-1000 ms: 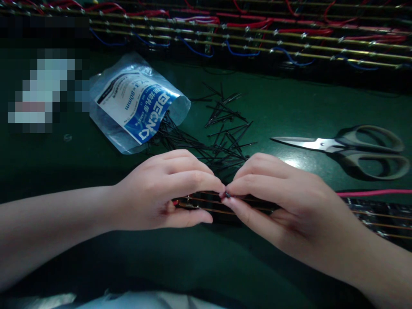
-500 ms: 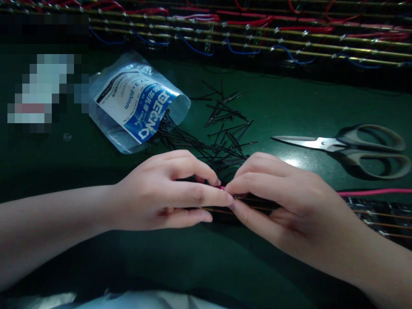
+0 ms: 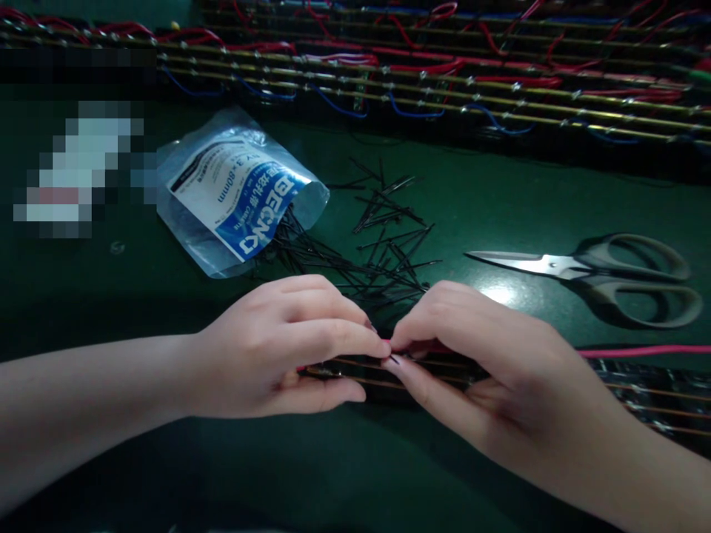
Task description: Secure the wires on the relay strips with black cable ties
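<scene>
A thin black piece (image 3: 395, 360), prob. a cable tie, sits at the centre, just over the near strip of rods (image 3: 655, 400). Right hand (image 3: 489, 352), at 3 o'clock, pinches it betw. thumb and forefinger: likely b/c it's too slim for a fuller grip. Left hand (image 3: 266, 348), at 9 o'clock, is spread, thumb apart from forefinger; the forefinger tip touches the right fingertips, presumably to steady the same spot. What its hidden fingers do, can't tell.

Red wire (image 3: 644, 351) shows betw. the hands, then runs out to 3 o'clock along the strip's far edge, prob. laid there to follow its length. Strip lies flat on the worktop (image 3: 333, 466), so both hands can prob. work over it w/o lifting it.

Loose black ties (image 3: 395, 237) lie at 12 o'clock, w/in easy reach of either hand, I'd guess on purpose. The bag (image 3: 194, 211) at 10-11 o'clock has its mouth roughly to 4 o'clock, ties spilling out. Scissors (image 3: 555, 265) at 2 o'clock, tips twd 9, handles twd 3: prob. parked handy for the right hand. Farther off at 12, the back rows of rods (image 3: 516, 86) w/ red & blue wires, apart from the work, seemingly to leave room.
</scene>
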{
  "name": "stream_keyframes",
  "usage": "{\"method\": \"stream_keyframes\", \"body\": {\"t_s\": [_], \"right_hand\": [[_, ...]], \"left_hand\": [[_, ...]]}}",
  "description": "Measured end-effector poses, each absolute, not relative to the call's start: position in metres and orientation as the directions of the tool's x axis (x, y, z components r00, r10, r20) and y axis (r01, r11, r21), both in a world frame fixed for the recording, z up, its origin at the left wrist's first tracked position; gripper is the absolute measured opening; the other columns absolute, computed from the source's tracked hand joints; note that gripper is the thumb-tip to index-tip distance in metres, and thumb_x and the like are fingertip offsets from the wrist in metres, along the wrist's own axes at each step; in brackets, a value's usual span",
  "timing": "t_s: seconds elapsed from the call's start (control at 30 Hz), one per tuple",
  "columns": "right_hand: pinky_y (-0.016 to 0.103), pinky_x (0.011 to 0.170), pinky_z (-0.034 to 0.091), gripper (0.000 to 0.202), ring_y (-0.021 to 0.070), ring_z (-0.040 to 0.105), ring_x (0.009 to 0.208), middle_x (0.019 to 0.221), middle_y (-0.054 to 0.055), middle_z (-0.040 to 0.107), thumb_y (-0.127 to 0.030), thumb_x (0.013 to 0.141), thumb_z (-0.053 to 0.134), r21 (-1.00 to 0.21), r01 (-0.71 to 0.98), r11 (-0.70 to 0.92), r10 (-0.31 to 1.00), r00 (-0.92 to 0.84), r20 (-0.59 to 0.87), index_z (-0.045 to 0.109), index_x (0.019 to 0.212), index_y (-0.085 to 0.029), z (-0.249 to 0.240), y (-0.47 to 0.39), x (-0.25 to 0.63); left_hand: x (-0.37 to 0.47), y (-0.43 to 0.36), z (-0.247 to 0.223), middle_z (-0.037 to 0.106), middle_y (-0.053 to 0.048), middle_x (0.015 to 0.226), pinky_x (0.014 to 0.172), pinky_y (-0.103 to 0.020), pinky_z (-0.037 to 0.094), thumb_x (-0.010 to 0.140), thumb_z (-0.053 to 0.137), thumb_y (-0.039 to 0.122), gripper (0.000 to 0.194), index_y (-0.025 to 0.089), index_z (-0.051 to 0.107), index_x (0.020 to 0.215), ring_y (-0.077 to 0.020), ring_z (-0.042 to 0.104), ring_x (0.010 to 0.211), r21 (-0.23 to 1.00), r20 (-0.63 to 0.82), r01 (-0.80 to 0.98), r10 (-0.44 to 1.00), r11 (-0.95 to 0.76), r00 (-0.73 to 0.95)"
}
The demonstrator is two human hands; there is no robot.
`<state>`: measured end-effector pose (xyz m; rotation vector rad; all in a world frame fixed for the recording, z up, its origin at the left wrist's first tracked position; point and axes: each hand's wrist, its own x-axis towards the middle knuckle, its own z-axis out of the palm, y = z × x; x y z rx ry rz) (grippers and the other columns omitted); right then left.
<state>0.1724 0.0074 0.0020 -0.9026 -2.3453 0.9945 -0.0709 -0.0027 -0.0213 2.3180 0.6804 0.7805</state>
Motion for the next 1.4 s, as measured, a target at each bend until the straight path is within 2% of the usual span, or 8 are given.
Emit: {"method": "stream_keyframes", "body": {"t_s": [0.3,0.63,0.83,1.1,1.27,1.4], "right_hand": [[0.022,0.069,0.05,0.016,0.0116,0.063,0.079,0.082,0.0,0.067,-0.007,0.092,0.057,-0.761,0.385,0.522,0.712,-0.688,0.14,0.065,0.088,-0.021,0.0033,0.0091,0.1722],[0.024,0.068,0.051,0.018,0.0154,0.061,0.083,0.087,0.003,0.064,-0.008,0.096,0.046,-0.717,0.407,0.566,0.682,-0.72,0.13,0.057,0.091,-0.021,0.0032,0.0087,0.172],[0.023,0.067,0.05,0.019,0.0145,0.059,0.083,0.089,0.003,0.061,-0.004,0.09,0.047,-0.723,0.423,0.547,0.679,-0.729,0.087,0.053,0.093,-0.022,0.0025,0.0087,0.1733],[0.027,0.063,0.049,0.019,0.017,0.059,0.082,0.089,0.003,0.061,-0.005,0.089,0.049,-0.721,0.43,0.544,0.681,-0.728,0.08,0.051,0.093,-0.024,0.0018,0.0066,0.1752],[0.026,0.065,0.048,0.025,0.0166,0.058,0.084,0.091,0.002,0.06,-0.001,0.084,0.051,-0.719,0.426,0.549,0.67,-0.739,0.074,0.05,0.094,-0.024,-0.0007,0.006,0.1767],[0.024,0.062,0.046,0.018,0.0128,0.055,0.075,0.087,0.0,0.058,-0.006,0.095,0.048,-0.758,0.427,0.494,0.723,-0.685,0.085,0.049,0.095,-0.024,-0.0018,0.0077,0.1786]], "left_hand": [[-0.0702,-0.002,-0.0238,0.076,-0.008,0.104,0.081,-0.03,0.059,0.09,0.074,0.024,0.031,0.012,0.063,0.117,-0.0172,0.071,0.095,0.671,0.385,0.254,0.62,-0.697,0.684],[-0.07,-0.0007,-0.0237,0.077,-0.008,0.105,0.082,-0.032,0.06,0.092,0.072,0.026,0.028,0.016,0.063,0.117,-0.0181,0.071,0.096,0.688,0.368,0.252,0.627,-0.68,0.687],[-0.07,-0.0007,-0.0232,0.077,-0.009,0.106,0.084,-0.03,0.059,0.09,0.074,0.024,0.032,0.014,0.063,0.118,-0.0169,0.071,0.098,0.702,0.368,0.238,0.628,-0.672,0.686],[-0.0695,-0.0022,-0.0236,0.076,-0.007,0.107,0.083,-0.032,0.059,0.091,0.071,0.025,0.028,0.018,0.062,0.117,-0.0187,0.072,0.097,0.707,0.341,0.266,0.645,-0.655,0.684],[-0.0698,-0.0016,-0.0225,0.076,-0.008,0.106,0.085,-0.03,0.058,0.091,0.071,0.023,0.026,0.016,0.063,0.114,-0.0177,0.07,0.096,0.697,0.336,0.279,0.645,-0.661,0.687],[-0.0701,-0.002,-0.0202,0.074,-0.007,0.103,0.082,-0.029,0.057,0.09,0.071,0.023,0.019,0.017,0.065,0.107,-0.0171,0.069,0.094,0.708,0.297,0.303,0.659,-0.637,0.691]]}}
